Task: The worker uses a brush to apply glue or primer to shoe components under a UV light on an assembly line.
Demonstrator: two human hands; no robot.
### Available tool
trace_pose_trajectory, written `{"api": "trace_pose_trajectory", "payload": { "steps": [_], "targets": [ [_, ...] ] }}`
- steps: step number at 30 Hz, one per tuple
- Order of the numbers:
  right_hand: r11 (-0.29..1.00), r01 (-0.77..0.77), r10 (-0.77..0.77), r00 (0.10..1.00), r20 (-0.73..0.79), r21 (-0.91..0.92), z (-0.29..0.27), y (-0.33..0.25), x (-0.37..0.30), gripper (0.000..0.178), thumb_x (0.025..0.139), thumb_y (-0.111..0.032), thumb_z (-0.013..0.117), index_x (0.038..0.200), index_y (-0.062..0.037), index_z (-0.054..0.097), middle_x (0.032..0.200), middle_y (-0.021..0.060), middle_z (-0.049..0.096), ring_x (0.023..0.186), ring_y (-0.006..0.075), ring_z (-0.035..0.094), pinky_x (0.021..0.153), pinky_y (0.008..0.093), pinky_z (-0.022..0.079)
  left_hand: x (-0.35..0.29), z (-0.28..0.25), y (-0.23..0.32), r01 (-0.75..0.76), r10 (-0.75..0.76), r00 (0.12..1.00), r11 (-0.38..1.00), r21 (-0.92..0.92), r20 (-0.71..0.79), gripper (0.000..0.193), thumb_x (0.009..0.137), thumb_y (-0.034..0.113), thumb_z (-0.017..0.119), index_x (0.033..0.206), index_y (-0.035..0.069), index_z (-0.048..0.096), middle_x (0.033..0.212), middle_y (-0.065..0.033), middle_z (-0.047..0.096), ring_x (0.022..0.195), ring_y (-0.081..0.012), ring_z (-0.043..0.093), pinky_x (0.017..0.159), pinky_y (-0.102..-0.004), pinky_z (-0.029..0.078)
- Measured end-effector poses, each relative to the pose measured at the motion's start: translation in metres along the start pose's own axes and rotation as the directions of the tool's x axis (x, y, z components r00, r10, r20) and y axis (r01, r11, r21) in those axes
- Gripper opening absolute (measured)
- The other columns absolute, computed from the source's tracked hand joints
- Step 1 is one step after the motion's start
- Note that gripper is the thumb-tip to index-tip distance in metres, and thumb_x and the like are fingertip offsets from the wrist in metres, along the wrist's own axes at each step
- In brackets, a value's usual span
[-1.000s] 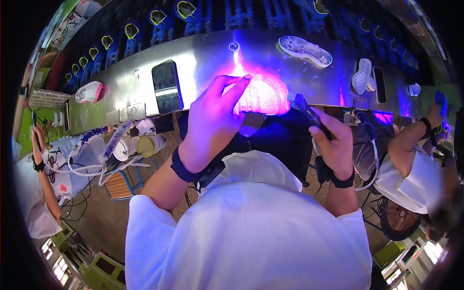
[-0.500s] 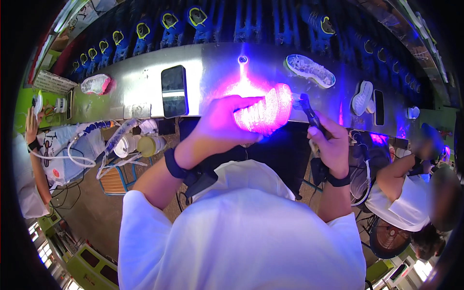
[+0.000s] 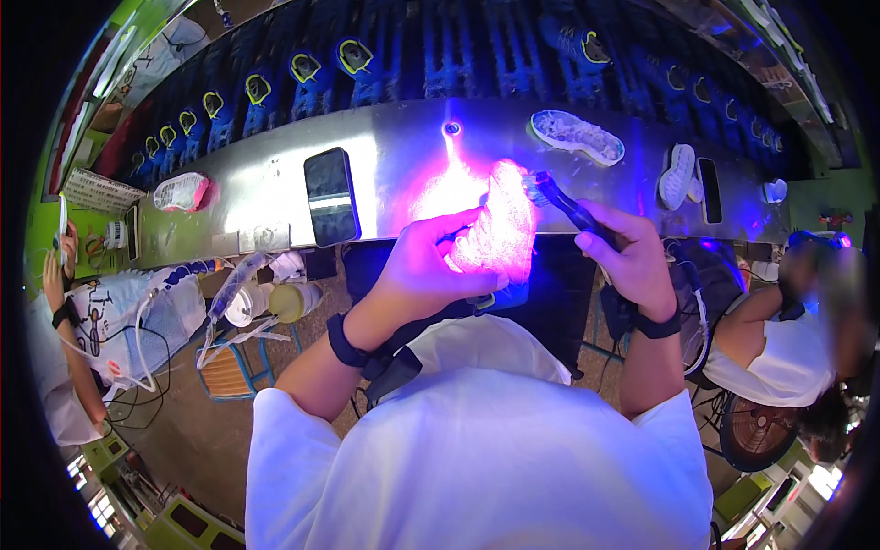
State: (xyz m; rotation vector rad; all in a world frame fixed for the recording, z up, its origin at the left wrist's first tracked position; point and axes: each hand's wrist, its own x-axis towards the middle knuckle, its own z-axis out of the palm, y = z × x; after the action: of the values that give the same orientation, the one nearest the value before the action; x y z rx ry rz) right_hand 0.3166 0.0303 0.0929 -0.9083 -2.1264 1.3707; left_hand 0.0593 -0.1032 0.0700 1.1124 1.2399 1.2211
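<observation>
My left hand point(image 3: 423, 268) grips a shoe sole point(image 3: 504, 225), tilted up over the near edge of the metal bench. Strong pink-violet light washes out its surface detail. A dark-handled brush point(image 3: 576, 214) is in my right hand point(image 3: 634, 258), its fingers closed round the handle. The bristle end is at the upper right edge of the sole; whether it touches is hard to tell in the glare. Farther back on the bench lies another sole point(image 3: 577, 137), whitish inside.
A dark phone point(image 3: 331, 197) lies on the metal bench point(image 3: 394, 147). Farther out are a pink-edged sole point(image 3: 181, 192), a white sole point(image 3: 676, 177) and a second phone point(image 3: 709, 191). Beyond the bench stands a row of shoes point(image 3: 355, 57) on dark slats. Co-workers sit at both sides.
My left hand has turned the sole more upright and slightly lower. My right hand has shifted the brush a little, its bristle end now nearer the sole's upper edge. The whole view has shifted slightly.
</observation>
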Motion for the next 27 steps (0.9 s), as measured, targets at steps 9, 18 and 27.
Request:
{"api": "trace_pose_trajectory", "payload": {
  "steps": [9,18,27],
  "targets": [
    [0.999,-0.048,0.048,0.999,-0.022,0.012,0.007,0.017,-0.015,0.039,0.090,-0.007,0.075,0.127,-0.0007,0.068,0.112,0.0091,0.074,0.103,0.0149,0.065,0.095,0.0306,0.049,0.000,0.002,0.004,0.053,-0.049,0.998,0.991,0.119,-0.032,0.057,0.079,0.021,0.087,0.124,-0.005,0.064,0.105,-0.0034,0.071,0.095,-0.0096,0.065,0.086,-0.0269,0.052],
    [0.991,-0.130,0.129,0.991,0.022,0.024,0.006,0.005,-0.038,0.036,0.091,-0.006,0.072,0.127,-0.0012,0.068,0.108,0.0088,0.075,0.099,0.0139,0.067,0.092,0.0291,0.051,0.002,0.013,-0.001,0.216,-0.219,0.976,0.937,-0.274,0.021,0.043,0.092,0.017,0.076,0.126,-0.005,0.062,0.107,-0.0039,0.070,0.091,-0.0091,0.066,0.083,-0.0256,0.054],
    [0.969,-0.197,0.194,0.980,0.035,0.146,-0.007,0.004,-0.030,0.037,0.091,-0.007,0.073,0.126,-0.0001,0.068,0.101,0.0043,0.072,0.081,0.0102,0.061,0.079,0.0269,0.051,0.011,0.022,-0.001,0.104,-0.126,0.988,0.974,-0.203,-0.095,0.065,0.091,0.021,0.077,0.136,-0.015,0.049,0.121,-0.0145,0.066,0.111,-0.0171,0.063,0.096,-0.0312,0.051]
  ]
}}
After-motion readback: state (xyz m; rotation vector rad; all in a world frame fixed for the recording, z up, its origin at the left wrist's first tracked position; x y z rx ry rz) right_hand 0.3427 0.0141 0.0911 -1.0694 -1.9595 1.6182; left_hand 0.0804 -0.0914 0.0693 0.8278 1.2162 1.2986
